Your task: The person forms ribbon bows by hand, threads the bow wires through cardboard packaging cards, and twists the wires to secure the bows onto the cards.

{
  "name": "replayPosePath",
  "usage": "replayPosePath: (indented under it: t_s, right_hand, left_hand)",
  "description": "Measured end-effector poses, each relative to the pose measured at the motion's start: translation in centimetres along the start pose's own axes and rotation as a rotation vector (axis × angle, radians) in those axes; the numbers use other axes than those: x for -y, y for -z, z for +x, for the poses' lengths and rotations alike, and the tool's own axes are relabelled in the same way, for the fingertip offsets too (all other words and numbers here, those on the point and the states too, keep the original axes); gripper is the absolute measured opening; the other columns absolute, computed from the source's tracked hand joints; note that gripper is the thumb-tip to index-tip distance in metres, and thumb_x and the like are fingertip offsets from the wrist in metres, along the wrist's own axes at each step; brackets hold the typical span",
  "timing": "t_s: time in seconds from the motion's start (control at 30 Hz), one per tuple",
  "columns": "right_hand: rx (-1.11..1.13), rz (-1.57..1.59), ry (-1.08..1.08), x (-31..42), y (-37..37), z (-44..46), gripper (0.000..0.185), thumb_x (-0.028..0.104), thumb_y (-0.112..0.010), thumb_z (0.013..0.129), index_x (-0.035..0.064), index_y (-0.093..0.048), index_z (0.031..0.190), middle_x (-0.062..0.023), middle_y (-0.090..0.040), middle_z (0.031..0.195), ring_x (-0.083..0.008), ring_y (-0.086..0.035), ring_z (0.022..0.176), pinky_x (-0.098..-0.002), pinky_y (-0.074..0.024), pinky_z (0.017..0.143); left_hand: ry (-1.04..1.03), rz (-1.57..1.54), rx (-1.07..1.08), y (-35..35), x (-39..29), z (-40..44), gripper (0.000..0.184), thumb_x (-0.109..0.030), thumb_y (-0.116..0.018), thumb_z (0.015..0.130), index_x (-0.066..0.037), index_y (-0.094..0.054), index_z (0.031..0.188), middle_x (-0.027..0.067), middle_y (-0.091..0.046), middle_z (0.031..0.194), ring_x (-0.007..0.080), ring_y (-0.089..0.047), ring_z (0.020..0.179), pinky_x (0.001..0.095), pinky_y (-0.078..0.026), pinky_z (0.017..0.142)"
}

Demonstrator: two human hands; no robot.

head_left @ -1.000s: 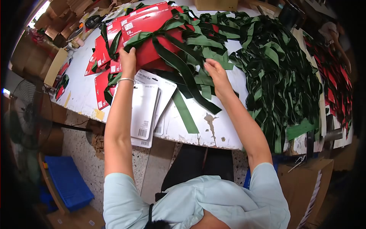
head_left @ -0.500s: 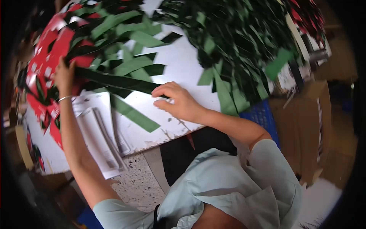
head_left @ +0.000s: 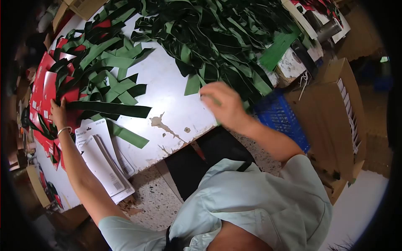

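On the left of the table, my left hand [head_left: 58, 113] has its thumb and fingers closed at the end of a dark green ribbon strip [head_left: 113, 108], beside several red cards [head_left: 45, 85]. The strip lies out to the right with its far end loose. My right hand [head_left: 226, 106] is blurred, its fingers bent, over the front edge of a large heap of green ribbon strips [head_left: 209, 37]. Whether anything is between those fingers I cannot make out. More green strips [head_left: 119, 90] spread across the red cards.
White printed cards [head_left: 102, 161] overlap the white table's [head_left: 171, 121] front edge. A blue plastic crate [head_left: 278, 117] and an open cardboard box [head_left: 322, 113] stand to the right. Another cardboard box [head_left: 86, 6] is at the far left.
My right hand has let go of the dark strip's right end and moved right to the heap. The view has shifted; my left hand stays by the strip's left end.
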State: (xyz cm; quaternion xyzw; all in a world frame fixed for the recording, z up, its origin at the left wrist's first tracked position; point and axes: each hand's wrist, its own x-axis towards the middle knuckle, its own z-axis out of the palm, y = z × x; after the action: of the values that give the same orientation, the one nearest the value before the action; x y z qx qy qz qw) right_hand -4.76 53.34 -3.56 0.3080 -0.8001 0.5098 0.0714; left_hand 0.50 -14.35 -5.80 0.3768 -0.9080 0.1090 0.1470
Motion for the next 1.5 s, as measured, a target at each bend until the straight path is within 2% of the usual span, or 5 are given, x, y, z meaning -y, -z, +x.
replayPosePath:
  t_s: [0.2, 0.5, 0.87, 1.07, 1.5]
  right_hand:
    - [-0.189, -0.497, 0.11, -5.3, 3.7, 3.6, 0.025, 0.017, -0.07, 0.079, 0.0031, -0.061, 0.097, -0.0087, -0.06, 0.091, -0.0292, -0.059, 0.087, -0.0388, -0.0499, 0.072]
    - [-0.19, -0.341, -0.018, -4.6, 4.1, 4.4, 0.027, 0.018, -0.07, 0.077, 0.0057, -0.059, 0.099, -0.0087, -0.058, 0.09, -0.0296, -0.058, 0.088, -0.0404, -0.049, 0.073]
    - [-0.121, -0.483, 0.253, -2.1, 3.0, 4.4, 0.029, 0.013, -0.071, 0.073, 0.0052, -0.059, 0.098, -0.0096, -0.055, 0.085, -0.0298, -0.057, 0.082, -0.0397, -0.0468, 0.069]
    - [-0.279, -0.387, 0.033, -5.3, 8.1, 6.7, 0.025, 0.011, -0.071, 0.079, 0.0028, -0.06, 0.099, -0.011, -0.058, 0.086, -0.0255, -0.059, 0.077, -0.0344, -0.0479, 0.064]
    - [-0.088, -0.515, -0.003, -5.9, 8.7, 7.0, 0.022, 0.017, -0.065, 0.08, 0.0056, -0.062, 0.098, -0.0119, -0.063, 0.088, -0.0317, -0.062, 0.082, -0.0418, -0.0509, 0.07]
  left_hand:
    - [0.012, 0.045, -0.017, 5.7, -4.1, -6.2, 0.075, -0.055, -0.063, 0.081, -0.022, -0.037, 0.143, 0.0105, -0.049, 0.139, 0.0424, -0.044, 0.125, 0.0581, -0.039, 0.096]
    - [-0.568, -0.618, -0.172, 13.2, -21.1, -17.9, 0.047, -0.022, -0.07, 0.083, -0.002, -0.057, 0.124, 0.019, -0.064, 0.109, 0.0341, -0.059, 0.1, 0.0419, -0.047, 0.086]
    - [-0.024, -1.803, 0.724, 17.8, -41.7, -29.3, 0.06, -0.03, -0.063, 0.092, 0.009, -0.042, 0.132, 0.0113, -0.057, 0.114, 0.0165, -0.054, 0.103, 0.0268, -0.042, 0.091]
    - [0.051, -1.697, 0.326, 14.6, -41.7, -26.7, 0.059, -0.032, -0.068, 0.087, 0.009, -0.049, 0.125, 0.0121, -0.059, 0.105, 0.0163, -0.054, 0.091, 0.0272, -0.045, 0.079]
    - [0.354, -1.891, 0.598, 10.2, -45.4, -23.9, 0.102, -0.035, -0.078, 0.076, 0.014, -0.018, 0.142, 0.0264, -0.045, 0.132, 0.0279, -0.049, 0.12, 0.0325, -0.04, 0.1]
